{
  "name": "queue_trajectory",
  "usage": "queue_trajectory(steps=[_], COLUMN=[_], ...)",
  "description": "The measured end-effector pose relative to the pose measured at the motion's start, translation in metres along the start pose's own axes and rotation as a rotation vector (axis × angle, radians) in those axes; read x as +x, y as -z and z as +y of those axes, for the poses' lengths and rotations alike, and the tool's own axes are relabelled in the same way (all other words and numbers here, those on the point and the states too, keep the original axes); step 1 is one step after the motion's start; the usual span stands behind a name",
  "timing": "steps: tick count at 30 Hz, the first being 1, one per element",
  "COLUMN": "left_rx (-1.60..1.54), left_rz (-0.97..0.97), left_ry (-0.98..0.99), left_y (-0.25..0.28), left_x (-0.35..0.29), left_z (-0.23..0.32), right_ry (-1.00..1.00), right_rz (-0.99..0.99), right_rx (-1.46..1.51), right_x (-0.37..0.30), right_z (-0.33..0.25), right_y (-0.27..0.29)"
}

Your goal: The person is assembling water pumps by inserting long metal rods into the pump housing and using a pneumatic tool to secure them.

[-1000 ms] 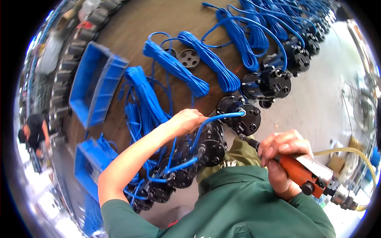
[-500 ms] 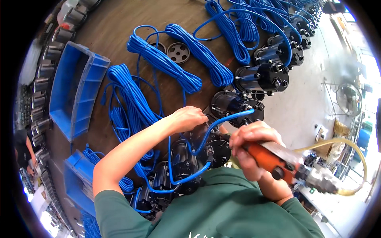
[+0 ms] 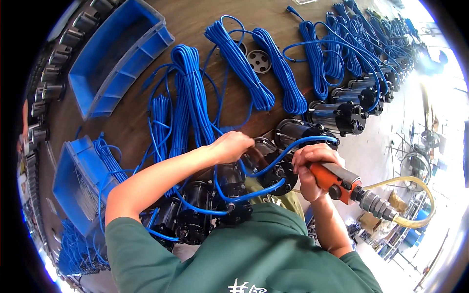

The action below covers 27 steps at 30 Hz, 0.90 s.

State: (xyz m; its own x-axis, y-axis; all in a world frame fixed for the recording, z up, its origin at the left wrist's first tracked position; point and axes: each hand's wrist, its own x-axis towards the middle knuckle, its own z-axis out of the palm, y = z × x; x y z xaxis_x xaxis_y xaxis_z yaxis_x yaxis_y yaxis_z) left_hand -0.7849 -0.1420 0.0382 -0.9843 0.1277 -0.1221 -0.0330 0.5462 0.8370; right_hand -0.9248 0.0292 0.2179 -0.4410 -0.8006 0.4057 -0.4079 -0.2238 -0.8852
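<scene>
Right hand [image 3: 312, 168] is wrapped around an orange air tool [image 3: 337, 179], fingers clamped on its body. The tool's long axis runs from upper left to lower right: its working end points left toward a black pump [image 3: 273, 168] and is hidden behind the fingers, while its rear end carries a metal fitting [image 3: 375, 205] and a yellowish hose [image 3: 415, 195] that loops off to the right.

Left hand [image 3: 233, 145] rests on top of the same pump, fingers curled down over the housing; whether they grip it or only press on it cannot be told. The pump lies at the near edge of the wooden bench [image 3: 195, 24], just left of the tool, with its end face toward the near edge. A blue cable [image 3: 288, 149] arcs from it across the gap between the two hands.

More black pumps stand in a row along the near edge, to the left [image 3: 195, 217] and to the right [image 3: 337, 115], running into the far right. Coiled blue cable bundles [image 3: 190, 93] lie across the bench behind them. A blue bin [image 3: 117, 53] sits far left, another [image 3: 73, 180] near left. A round black disc [image 3: 259, 61] lies between two bundles.
</scene>
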Motion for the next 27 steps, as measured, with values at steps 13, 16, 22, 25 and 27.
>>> queue_trajectory(steps=[13, 16, 22, 25, 27], left_rx=[0.043, 0.008, 0.019, -0.127, -0.402], left_rz=[0.213, 0.265, 0.339, 0.210, 0.046], left_ry=[-0.119, -0.161, -0.161, 0.027, 0.131], left_y=[-0.030, -0.031, -0.031, -0.011, 0.017], left_x=[-0.029, -0.032, -0.035, -0.041, -0.048], left_z=[-0.014, -0.014, -0.012, 0.008, 0.027], right_ry=[0.037, -0.163, -0.269, -0.236, -0.215], right_rz=[-0.085, -0.245, -0.285, -0.315, -0.296], right_rx=[0.265, 0.181, 0.249, 0.231, 0.193], right_x=[0.020, 0.023, 0.022, 0.025, 0.025], right_z=[-0.070, -0.048, -0.042, -0.047, -0.050], right_y=[-0.036, -0.045, -0.053, -0.053, -0.053])
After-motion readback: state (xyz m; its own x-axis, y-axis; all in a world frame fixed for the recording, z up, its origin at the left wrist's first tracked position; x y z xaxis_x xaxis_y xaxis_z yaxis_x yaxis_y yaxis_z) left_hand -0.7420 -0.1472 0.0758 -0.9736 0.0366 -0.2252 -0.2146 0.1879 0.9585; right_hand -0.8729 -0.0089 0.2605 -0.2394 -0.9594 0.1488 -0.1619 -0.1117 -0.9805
